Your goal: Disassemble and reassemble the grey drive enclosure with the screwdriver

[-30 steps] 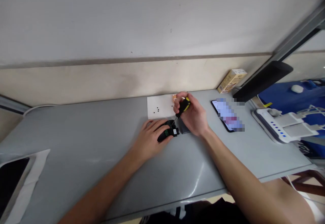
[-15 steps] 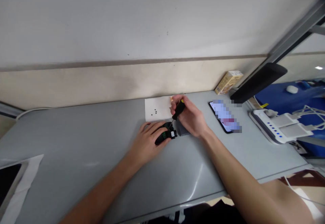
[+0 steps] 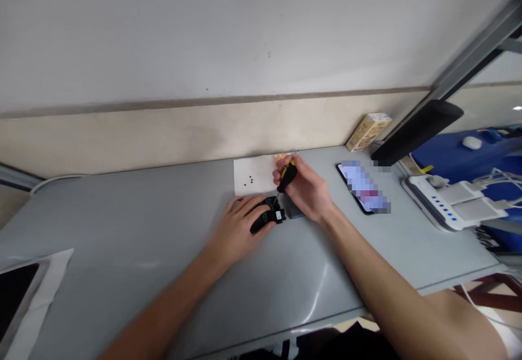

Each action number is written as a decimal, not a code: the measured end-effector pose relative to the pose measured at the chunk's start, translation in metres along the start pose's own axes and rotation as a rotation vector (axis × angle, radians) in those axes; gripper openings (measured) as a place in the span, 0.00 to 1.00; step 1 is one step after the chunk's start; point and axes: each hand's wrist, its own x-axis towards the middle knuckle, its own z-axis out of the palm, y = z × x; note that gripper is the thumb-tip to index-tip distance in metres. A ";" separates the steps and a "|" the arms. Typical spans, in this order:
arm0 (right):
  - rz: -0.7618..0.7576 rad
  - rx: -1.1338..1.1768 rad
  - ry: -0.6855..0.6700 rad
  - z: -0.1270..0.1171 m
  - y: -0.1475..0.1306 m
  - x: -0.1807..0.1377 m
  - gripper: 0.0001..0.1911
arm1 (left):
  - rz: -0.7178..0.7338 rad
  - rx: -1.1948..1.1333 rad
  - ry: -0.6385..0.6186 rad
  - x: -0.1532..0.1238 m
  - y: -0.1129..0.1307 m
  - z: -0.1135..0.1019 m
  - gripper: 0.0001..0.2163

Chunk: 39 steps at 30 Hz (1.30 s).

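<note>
My left hand (image 3: pixel 236 232) is curled around an opened black computer mouse (image 3: pixel 261 222), pressing it to the grey table. A bit of green circuit board and a small white label show on the mouse; its left side lies under my fingers. My right hand (image 3: pixel 308 191) is closed around the black and yellow handle of a screwdriver (image 3: pixel 287 177). The thin shaft slants down into the mouse, and its tip is too small to make out. Behind the mouse, several tiny dark screws (image 3: pixel 251 180) lie on a sheet of white paper (image 3: pixel 241 169).
Under my right hand is a dark grey flat object (image 3: pixel 292 210), partly hidden. To the right are a phone (image 3: pixel 361 188), a carton (image 3: pixel 368 131), a black post-like bar (image 3: pixel 420 131) and a white power strip (image 3: pixel 434 208) with plugs. A dark-screened device (image 3: pixel 16 295) lies at the left edge.
The screwdriver handle has turned slightly in my right hand, so more yellow shows. My left hand and the mouse keep their place; the whole view has shifted a little.
</note>
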 end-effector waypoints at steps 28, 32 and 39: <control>-0.218 -0.546 -0.032 -0.002 0.000 -0.004 0.13 | 0.016 0.038 -0.025 0.000 0.003 -0.002 0.10; -0.152 -0.352 -0.015 -0.004 0.006 -0.003 0.20 | 0.014 0.028 -0.007 0.000 0.002 -0.001 0.09; -0.155 -0.523 -0.006 -0.006 0.004 0.002 0.24 | 0.006 0.013 0.018 0.000 0.001 0.000 0.10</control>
